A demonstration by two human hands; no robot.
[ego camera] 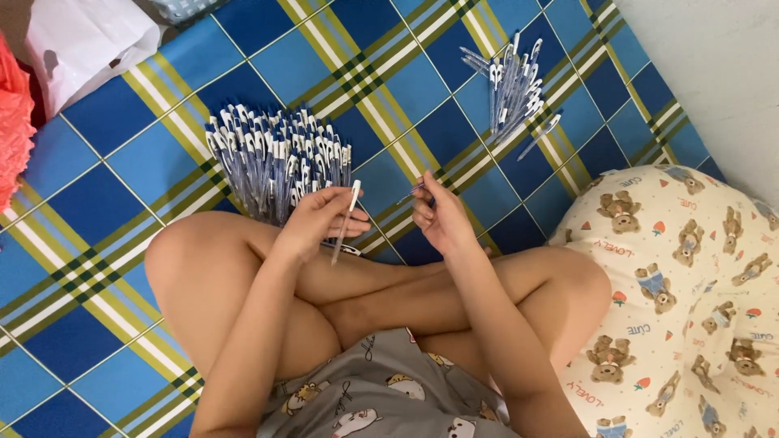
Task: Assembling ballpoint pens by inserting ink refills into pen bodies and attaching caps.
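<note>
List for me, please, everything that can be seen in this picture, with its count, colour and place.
mat: one, blue with green, yellow and white plaid lines, under everything.
large pen pile: many, clear with blue and white parts, ahead of the left hand.
small pen pile: many, same colours, upper right.
pillow: one, cream with bear print, at right.
plastic bag: one, white, upper left.
red-orange item: one, left edge, kind unclear.
left hand: holds a pen, clear with white end.
right hand: holds a small bluish piece.
</note>
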